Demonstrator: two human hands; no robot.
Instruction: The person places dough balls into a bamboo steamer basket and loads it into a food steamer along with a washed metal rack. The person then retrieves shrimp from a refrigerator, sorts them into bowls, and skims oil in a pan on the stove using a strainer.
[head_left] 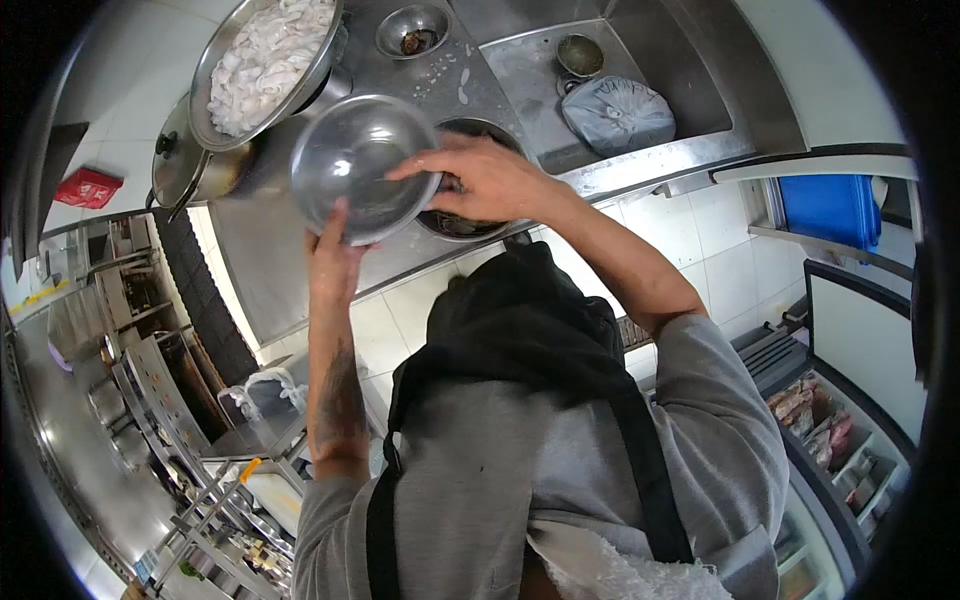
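Note:
A shiny metal bowl (pixel 345 140) is tilted above the steel counter, and I see into its hollow. My left hand (pixel 335 262) is closed on its near rim, with the thumb inside. At the right rim is my right hand (pixel 485 180), its fingers reaching over the edge into the bowl; it appears to grip the rim, though part of the grip is hidden. Beneath my right hand stands a second, larger metal bowl (pixel 470 232) with dark contents, mostly covered by the hand and the held bowl.
A large bowl (pixel 200 105) of pale, whitish pieces sits upper left by a lidded pot (pixel 180 175). A small bowl (pixel 413 30) with brown bits stands behind. The sink (pixel 520 70) at right contains a tied plastic bag (pixel 618 112) and a round strainer-like item (pixel 580 56). An open drawer (pixel 850 440) lies lower right.

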